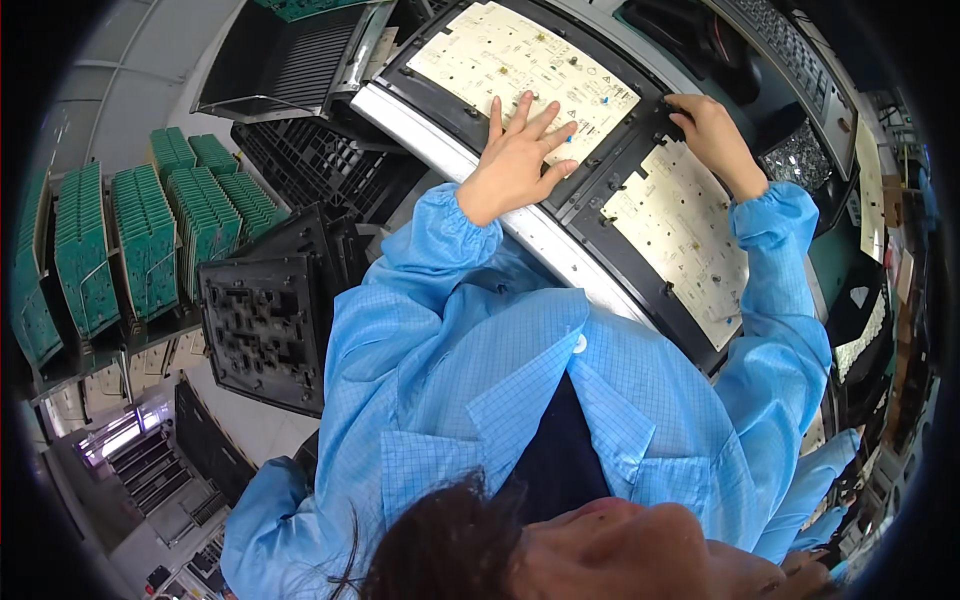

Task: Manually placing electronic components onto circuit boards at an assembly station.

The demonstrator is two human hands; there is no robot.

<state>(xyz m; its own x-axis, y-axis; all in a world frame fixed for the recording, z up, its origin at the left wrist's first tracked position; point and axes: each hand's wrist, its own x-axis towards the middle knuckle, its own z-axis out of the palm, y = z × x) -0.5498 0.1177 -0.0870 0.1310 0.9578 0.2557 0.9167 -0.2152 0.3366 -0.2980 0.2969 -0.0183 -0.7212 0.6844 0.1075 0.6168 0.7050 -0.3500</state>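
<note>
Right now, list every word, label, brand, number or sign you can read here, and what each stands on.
Readable text: none.
Upper cream board, partly covered by the left hand: fine dark print and symbols, too small to read.
Lower cream board: fine dark print, too small to read.
Keyboard, upper right: any markings too small.
Green boards, left: none readable.

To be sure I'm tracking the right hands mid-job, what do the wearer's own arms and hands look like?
The left sleeve and right sleeve are light blue with a fine darker grid, loose and wrinkled, gathered at the cuffs. The left hand and right hand wear no gloves. No cables show on either arm.
</note>
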